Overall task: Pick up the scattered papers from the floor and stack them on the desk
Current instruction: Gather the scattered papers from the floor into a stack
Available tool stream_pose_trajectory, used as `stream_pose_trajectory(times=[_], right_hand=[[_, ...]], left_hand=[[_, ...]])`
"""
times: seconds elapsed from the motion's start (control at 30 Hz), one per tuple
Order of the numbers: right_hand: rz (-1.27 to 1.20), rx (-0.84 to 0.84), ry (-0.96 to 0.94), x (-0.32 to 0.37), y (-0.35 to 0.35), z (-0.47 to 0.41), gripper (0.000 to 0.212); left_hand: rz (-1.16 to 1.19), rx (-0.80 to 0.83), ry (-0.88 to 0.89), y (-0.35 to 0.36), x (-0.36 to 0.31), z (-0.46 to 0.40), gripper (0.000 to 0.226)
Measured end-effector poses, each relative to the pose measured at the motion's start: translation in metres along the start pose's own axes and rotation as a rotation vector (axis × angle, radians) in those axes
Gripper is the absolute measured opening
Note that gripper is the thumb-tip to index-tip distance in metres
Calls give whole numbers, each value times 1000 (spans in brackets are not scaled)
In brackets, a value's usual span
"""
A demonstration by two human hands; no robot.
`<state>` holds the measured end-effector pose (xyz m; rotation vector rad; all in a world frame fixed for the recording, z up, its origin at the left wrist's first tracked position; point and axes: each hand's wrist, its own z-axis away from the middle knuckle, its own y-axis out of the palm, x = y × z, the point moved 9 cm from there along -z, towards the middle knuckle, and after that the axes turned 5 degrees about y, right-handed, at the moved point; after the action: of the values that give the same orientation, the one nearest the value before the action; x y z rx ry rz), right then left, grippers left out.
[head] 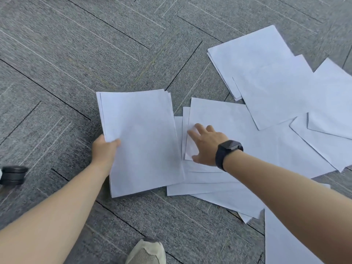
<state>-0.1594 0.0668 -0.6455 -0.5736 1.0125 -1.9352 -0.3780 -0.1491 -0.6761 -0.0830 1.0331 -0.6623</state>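
My left hand (105, 151) grips a gathered stack of white papers (141, 141) by its left edge, held just above the grey carpet. To its right my right hand (204, 144), with a black watch on the wrist, reaches onto a loose white sheet (224, 119); the fingers spread over its left edge and the thumb sits at its lower corner. Several more white sheets (266, 73) lie overlapping on the floor toward the upper right, and others (219, 193) spread out below my right forearm. The desk is out of view.
Grey carpet tiles (76, 63) cover the floor. A black chair caster (13, 175) stands at the left edge. The toe of a beige shoe (146, 251) shows at the bottom centre. One more sheet (282, 242) lies at the lower right.
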Motion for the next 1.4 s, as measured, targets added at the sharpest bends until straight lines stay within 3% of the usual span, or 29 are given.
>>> stream_pose_trajectory(times=[0.17,0.33,0.6,0.73,0.83,1.0,1.23,1.33,1.4], right_hand=[[117,98,-29,4,30,21,95],[172,173,53,4,55,42,105],[148,57,217,1,49,42,77],[140,-39,198,-6,29,35,49],[-39,-98,155,-7,-4,30,26],[-441,-182,302,-1,-62,7,6],[-1256,-115,355,40,-86,-23,28],[-1446,9,356,66,-79,-24,23],[-1430,72,365,79,-75,-24,24]], left_hand=[[-26,-9,1,-16,2,2,37],[0,-16,5,-29,2,8,32],[40,-23,5,-32,6,12,30],[85,-18,-6,-26,5,15,30],[139,6,-25,-18,5,18,30],[195,69,-14,3,1,22,23],[154,192,42,34,-18,38,22],[136,270,87,50,-27,50,23],[173,359,125,64,-33,60,29]])
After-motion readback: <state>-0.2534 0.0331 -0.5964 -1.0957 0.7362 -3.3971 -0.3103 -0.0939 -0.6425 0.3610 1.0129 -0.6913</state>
